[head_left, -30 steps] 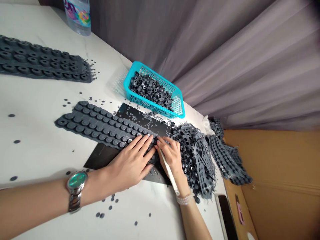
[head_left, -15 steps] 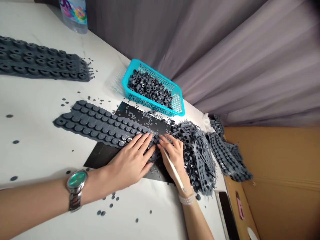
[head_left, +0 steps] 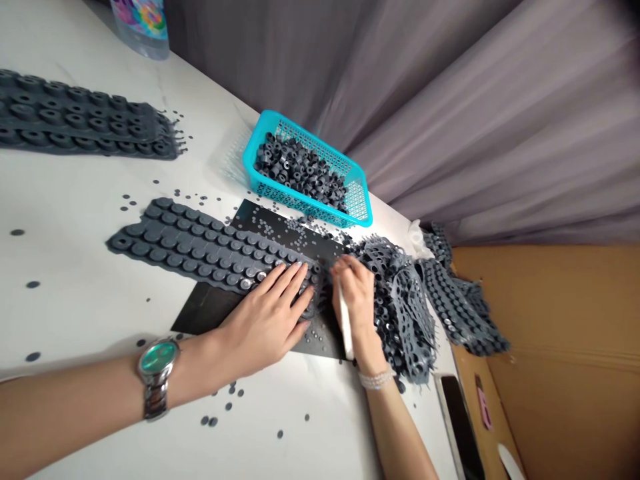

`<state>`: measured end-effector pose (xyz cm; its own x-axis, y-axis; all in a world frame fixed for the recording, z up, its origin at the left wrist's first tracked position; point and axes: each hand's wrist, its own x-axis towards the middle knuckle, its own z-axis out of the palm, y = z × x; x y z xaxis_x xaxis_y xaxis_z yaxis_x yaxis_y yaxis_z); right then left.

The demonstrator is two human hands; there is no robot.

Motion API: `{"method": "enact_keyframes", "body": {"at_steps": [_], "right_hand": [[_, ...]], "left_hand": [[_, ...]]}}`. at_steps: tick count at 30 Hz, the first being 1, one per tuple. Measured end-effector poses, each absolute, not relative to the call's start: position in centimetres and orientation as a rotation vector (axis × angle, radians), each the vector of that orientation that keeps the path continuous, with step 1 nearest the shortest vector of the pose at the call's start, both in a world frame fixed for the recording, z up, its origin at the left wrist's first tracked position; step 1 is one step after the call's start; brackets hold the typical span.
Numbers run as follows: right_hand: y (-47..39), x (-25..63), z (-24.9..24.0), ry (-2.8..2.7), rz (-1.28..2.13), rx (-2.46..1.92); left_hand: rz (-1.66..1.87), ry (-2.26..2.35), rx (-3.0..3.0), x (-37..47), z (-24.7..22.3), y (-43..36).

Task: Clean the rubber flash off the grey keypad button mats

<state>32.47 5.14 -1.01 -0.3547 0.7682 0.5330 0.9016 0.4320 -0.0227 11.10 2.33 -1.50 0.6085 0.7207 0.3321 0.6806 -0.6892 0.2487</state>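
Observation:
My left hand (head_left: 270,317) lies flat with its fingers stretched over the right end of a dark grey rubber sheet of round studs (head_left: 195,243). This sheet rests across a black mat (head_left: 204,312) on the white table. Just right of the sheet's end, my right hand (head_left: 357,293) is closed around a slim white-handled tool (head_left: 345,327); its tip is hidden. Beside that hand lies a heap of loose grey rings and perforated rubber scrap (head_left: 407,313). Small grey discs are scattered over the mat.
A turquoise basket (head_left: 257,157) of small grey rings stands behind the mat. Stacked studded sheets (head_left: 75,117) lie far left, with a bottle (head_left: 143,27) behind. More strips (head_left: 465,307), a phone (head_left: 457,413) and a pink cutter (head_left: 483,407) are at right.
My right hand has moved right, off the sheet's end, and the white tool has swung more upright. My left hand stays pressed on the sheet.

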Motion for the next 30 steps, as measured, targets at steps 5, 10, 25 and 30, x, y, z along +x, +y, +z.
{"method": "enact_keyframes", "body": {"at_steps": [5,10,25,30], "right_hand": [[4.3,33.2,-0.2,-2.009,-0.277,-1.595],[2.0,31.7,0.6,-2.240,-0.210,-1.343],[1.8,30.5,0.1,-2.454,-0.304,-1.216],[2.1,31.2,-0.3,-2.443,-0.297,-1.226]], "left_hand": [[0.648,1.189,2.726,11.0,-1.5,2.3],[0.701,1.178,2.752,11.0,-1.3,2.1],[0.674,1.175,2.737,11.0,-1.4,2.1],[0.655,1.187,2.728,11.1,-1.4,2.1]]}}
